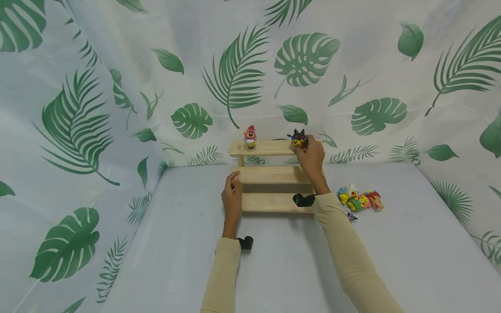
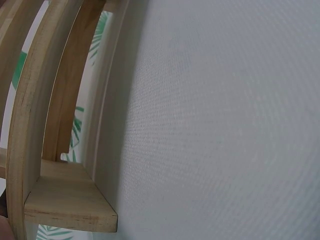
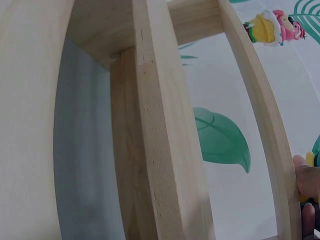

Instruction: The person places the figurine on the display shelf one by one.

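Note:
A three-tier wooden shelf (image 1: 274, 175) stands at the middle of the table. My right hand (image 1: 312, 154) pinches a black, yellow and blue figurine (image 1: 298, 139) at the right part of the top tier; whether its base touches the wood I cannot tell. At the top tier's left end stands a pink figurine with a white and yellow lower part (image 1: 250, 137), also seen in the right wrist view (image 3: 272, 27). My left hand (image 1: 232, 195) is at the shelf's left side, fingertips bent at the middle tier's left end. In the left wrist view the shelf (image 2: 70, 195) mostly hides that hand.
Several colourful figurines (image 1: 359, 199) lie in a cluster on the table (image 1: 188, 243) to the right of the shelf. A purple and white one (image 1: 351, 216) is partly hidden by my right sleeve. Leaf-patterned cloth (image 1: 250, 69) hangs behind the table.

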